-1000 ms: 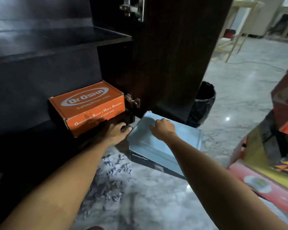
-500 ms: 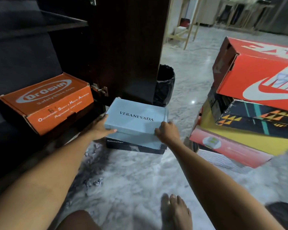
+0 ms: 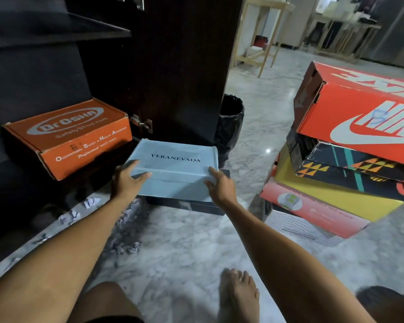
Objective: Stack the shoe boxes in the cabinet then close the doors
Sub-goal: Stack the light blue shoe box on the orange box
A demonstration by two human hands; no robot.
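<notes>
A light blue shoe box (image 3: 173, 169) marked VERANEVADA lies on top of a dark box (image 3: 191, 203) on the marble floor, just in front of the open cabinet. My left hand (image 3: 126, 180) grips its left corner and my right hand (image 3: 219, 185) grips its right corner. An orange DrOsha box (image 3: 68, 136) sits inside the dark cabinet (image 3: 33, 66) on the bottom shelf, left of the blue box. The cabinet's open door (image 3: 180, 66) stands behind the blue box.
On the right is a stack of shoe boxes: a red one (image 3: 359, 108) on top, a black patterned one (image 3: 350, 169) and a yellow-and-pink one (image 3: 324, 203) below. A black bin (image 3: 230, 122) stands behind the door. My bare foot (image 3: 238, 294) rests on the floor.
The view has swung right and down, bringing the stack of boxes into sight. My hands have gone from the box's top to its two near corners.
</notes>
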